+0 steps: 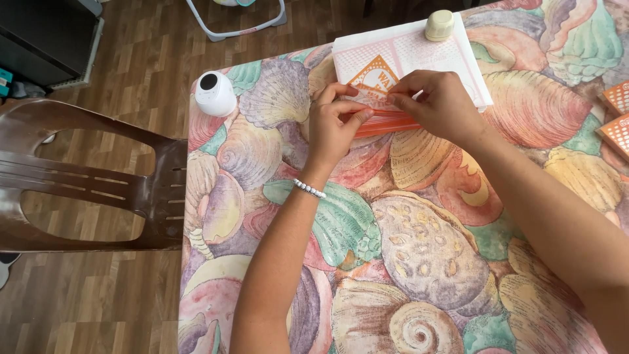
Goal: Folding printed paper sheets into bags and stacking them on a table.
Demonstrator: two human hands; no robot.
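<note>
- We pinch a folded orange-and-white paper sheet (380,98) at the near edge of a paper stack (419,56) that lies toward the far side of the counter (419,262).
- Our left hand (331,124) curls in from the left, thumb and fingertips closed on the sheet's folded orange edge, wrist bent slightly upward, a beaded bracelet (309,189) around the wrist.
- Our right hand (438,101) comes from the right, palm down, fingers pressed flat and narrow on the same fold, touching the left fingertips.
- Both forearms run diagonally from the near edge of the counter and meet at the sheet.
- A small cream round object (439,25) sits on the far edge of the stack.
- A white rounded device (215,94) with a dark top stands at the counter's left corner, well apart from the hands.
- More orange patterned sheets (616,115) lie at the right edge.
- The shell-print cloth between our arms offers wide room near us.
- A brown plastic chair (98,183) stands just beside the counter's left edge, over wooden floor (98,308).
</note>
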